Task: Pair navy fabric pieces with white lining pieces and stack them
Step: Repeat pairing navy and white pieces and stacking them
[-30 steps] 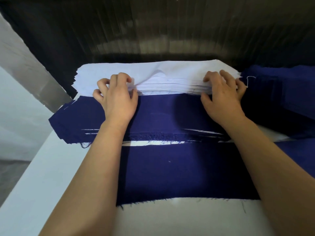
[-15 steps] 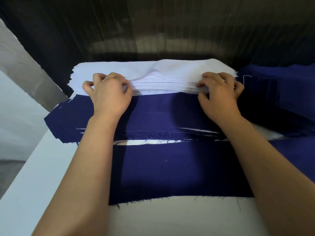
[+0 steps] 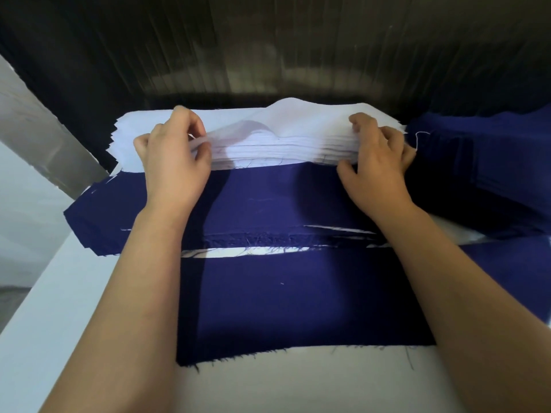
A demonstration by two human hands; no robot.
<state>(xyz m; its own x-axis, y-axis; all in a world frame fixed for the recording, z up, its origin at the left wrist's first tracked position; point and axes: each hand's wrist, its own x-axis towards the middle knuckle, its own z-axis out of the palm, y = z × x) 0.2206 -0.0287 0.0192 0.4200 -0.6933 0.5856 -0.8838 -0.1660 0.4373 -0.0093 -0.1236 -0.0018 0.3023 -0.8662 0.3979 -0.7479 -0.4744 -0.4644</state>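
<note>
We find left hand (image 3: 174, 162) and right hand (image 3: 378, 171) pinching the top lining sheet (image 3: 268, 126) on the white stack (image 3: 283, 152); navy piece (image 3: 283, 299) lies under the wrists. Risk: thin sheets cling, two lift.

Newly off the white stack (image 3: 283, 152), top white lining piece (image 3: 298, 117)

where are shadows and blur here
Head view: dark shadows cross the near flat navy fabric piece; the thin white lining sheet held by left hand and right hand looks translucent; the dark ribbed wall is streaked with blur.
</note>
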